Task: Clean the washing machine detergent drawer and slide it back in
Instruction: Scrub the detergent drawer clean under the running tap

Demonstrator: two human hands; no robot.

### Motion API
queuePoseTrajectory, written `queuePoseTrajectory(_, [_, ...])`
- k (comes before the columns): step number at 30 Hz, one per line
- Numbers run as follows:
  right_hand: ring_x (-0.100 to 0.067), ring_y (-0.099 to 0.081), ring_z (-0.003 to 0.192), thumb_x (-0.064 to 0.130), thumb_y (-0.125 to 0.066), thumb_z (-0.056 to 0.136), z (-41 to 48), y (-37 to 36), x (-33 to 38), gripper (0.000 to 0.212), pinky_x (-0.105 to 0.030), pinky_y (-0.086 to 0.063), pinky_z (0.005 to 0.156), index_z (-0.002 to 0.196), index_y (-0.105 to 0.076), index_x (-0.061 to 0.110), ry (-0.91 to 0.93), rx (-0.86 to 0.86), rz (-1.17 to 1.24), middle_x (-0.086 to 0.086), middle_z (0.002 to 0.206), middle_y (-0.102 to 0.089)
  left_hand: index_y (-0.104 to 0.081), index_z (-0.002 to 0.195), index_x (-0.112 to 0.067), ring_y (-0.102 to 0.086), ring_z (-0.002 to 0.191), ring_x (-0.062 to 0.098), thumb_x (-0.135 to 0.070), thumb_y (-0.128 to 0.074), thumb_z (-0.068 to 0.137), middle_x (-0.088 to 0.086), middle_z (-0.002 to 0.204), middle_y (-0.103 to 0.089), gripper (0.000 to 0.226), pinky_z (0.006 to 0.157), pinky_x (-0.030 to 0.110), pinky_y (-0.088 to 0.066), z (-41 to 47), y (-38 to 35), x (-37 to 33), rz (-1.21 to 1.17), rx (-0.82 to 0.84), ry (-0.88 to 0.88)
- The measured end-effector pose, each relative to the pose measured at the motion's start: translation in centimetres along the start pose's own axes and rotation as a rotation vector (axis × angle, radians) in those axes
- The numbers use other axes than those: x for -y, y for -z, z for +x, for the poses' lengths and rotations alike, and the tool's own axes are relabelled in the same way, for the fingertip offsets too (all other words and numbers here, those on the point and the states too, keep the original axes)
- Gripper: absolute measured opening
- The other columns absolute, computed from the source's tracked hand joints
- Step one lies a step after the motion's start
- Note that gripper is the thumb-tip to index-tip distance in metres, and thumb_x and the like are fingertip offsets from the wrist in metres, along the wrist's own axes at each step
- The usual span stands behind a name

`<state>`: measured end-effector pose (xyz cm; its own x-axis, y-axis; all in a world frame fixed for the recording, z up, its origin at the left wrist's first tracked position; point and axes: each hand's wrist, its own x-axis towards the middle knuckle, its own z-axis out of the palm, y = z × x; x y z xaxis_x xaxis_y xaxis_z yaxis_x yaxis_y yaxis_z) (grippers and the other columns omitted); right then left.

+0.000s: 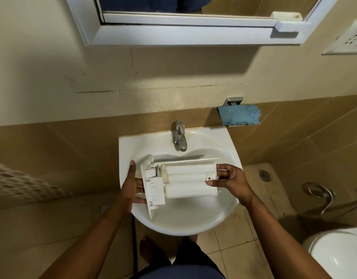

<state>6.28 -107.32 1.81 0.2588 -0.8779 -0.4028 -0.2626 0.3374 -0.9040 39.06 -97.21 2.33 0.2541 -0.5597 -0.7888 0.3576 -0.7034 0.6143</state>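
Head view shows the drawer point(185, 179) held above the sink point(193, 224), not touching the basin. It lies lengthwise from left to right, with its flat front panel at the left end. The side with three long rounded bulges faces up.

The left hand point(131, 184) holds the panel end. Its thumb is stretched out toward the far side, and its fingers reach behind the panel, where their tips are hidden. The right hand point(231, 180) grips the right end, with fingers curled over the far edge and the thumb pressed on the upper face beside a small round hole.

A metal tap point(179, 135) stands at the far rim of the sink, just beyond the drawer. On the wall, far and to the right, a blue cloth point(241, 114) hangs from a metal holder point(233, 100). Above them is a white-framed mirror point(173, 35), and a white socket point(348, 40) is at its right.

At the near right a white toilet point(338, 252) shows partly, with a metal hose point(322, 198) on the wall beyond it. A round drain point(264, 175) sits in the floor right of the sink.
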Motion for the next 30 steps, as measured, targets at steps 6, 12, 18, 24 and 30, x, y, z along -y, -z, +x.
queuePoseTrajectory(6, [-0.022,-0.074,0.097,0.004,-0.101,0.052,0.2,0.5,0.0,0.062,-0.041,-0.063,0.084,0.101,-0.064,0.011,0.167,-0.055,-0.244,0.000,0.099,-0.077,-0.072,0.117,-0.005,-0.070,0.108,0.039,-0.093,-0.026,0.081,0.018,0.109,-0.077,0.106,0.090,0.055,-0.056,0.2,0.4,-1.7,-0.036,0.116,0.121])
queuePoseTrajectory(12, [-0.001,-0.060,0.125,0.008,-0.095,0.068,0.3,-0.4,-0.7,0.065,-0.025,-0.053,0.102,0.122,-0.060,0.019,0.458,-0.115,-0.486,0.012,0.135,-0.066,-0.072,0.099,0.004,-0.065,0.103,0.039,-0.080,-0.050,0.086,0.027,0.108,-0.071,0.088,0.095,0.048,-0.047,0.1,-0.6,-1.9,-0.126,0.045,0.208])
queuePoseTrajectory(18, [-0.013,-0.053,0.135,-0.003,-0.082,0.076,0.9,0.1,-2.0,0.050,-0.031,-0.050,0.104,0.120,-0.061,0.010,0.718,-0.189,-0.684,-0.002,0.145,-0.058,-0.074,0.102,-0.002,-0.068,0.095,0.033,-0.064,-0.076,0.074,0.016,0.094,-0.076,0.068,0.087,0.044,-0.055,1.2,-0.7,-1.1,-0.016,0.021,0.278])
queuePoseTrajectory(24, [-0.010,-0.068,0.115,-0.014,-0.078,0.076,3.3,1.9,-3.5,0.065,-0.045,-0.060,0.094,0.129,-0.067,0.022,0.237,-0.099,-0.362,0.013,0.123,-0.072,-0.073,0.114,-0.006,-0.072,0.091,0.030,-0.026,-0.085,0.079,0.017,0.101,-0.077,0.042,0.088,0.044,-0.058,1.5,-1.9,0.0,0.051,0.136,0.191])
queuePoseTrajectory(30, [-0.040,-0.068,0.111,-0.016,-0.040,0.086,6.3,3.3,-3.2,0.052,-0.048,-0.053,0.096,0.125,-0.067,0.006,-0.343,0.137,-0.006,-0.020,0.117,-0.073,-0.078,0.103,0.002,-0.070,0.096,0.030,-0.015,-0.093,0.069,0.026,0.109,-0.074,0.040,0.085,0.039,-0.062,2.1,-3.3,1.4,0.146,0.074,0.133])
